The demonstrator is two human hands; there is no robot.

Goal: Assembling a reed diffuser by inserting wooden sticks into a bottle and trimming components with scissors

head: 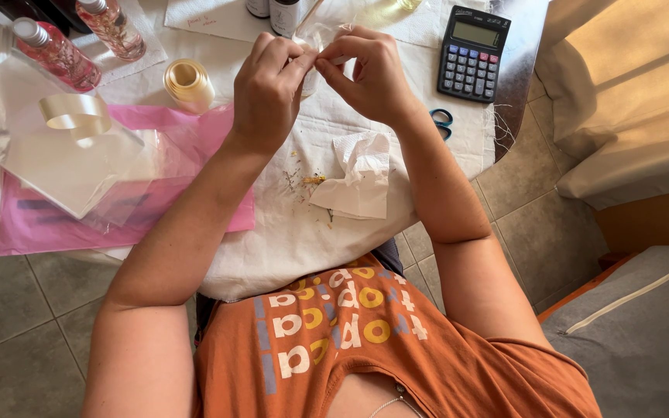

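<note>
1. Left hand and right hand are meeting above the far part of the white cloth covering the table, fingertips almost touching each other.
2. Both are pinching a small clear plastic wrapper or film piece: left thumb and forefinger are closed on its left side, right thumb and forefinger are clamping its right side (exact shape of the piece is too hard to read).
3. That clear piece is sitting in the air between the two hands, over the cloth, not resting on it.
4. On the cloth, nearer the person than the hands, a crumpled white paper tissue is lying, with small dried bits scattered just left of it.
5. Left of the hands on the cloth: a cream satin ribbon roll, and further left a loose loop of the same cream ribbon lying on clear cellophane sheets over a pink paper sheet.
6. Far left corner of the cloth: two clear bottles with pink contents and silver caps.
7. Right of the hands: a black desk calculator, and blue-handled scissors peeking out beside the right wrist.
8. Person is wearing an orange printed T-shirt, at the near edge of the cloth.
</note>
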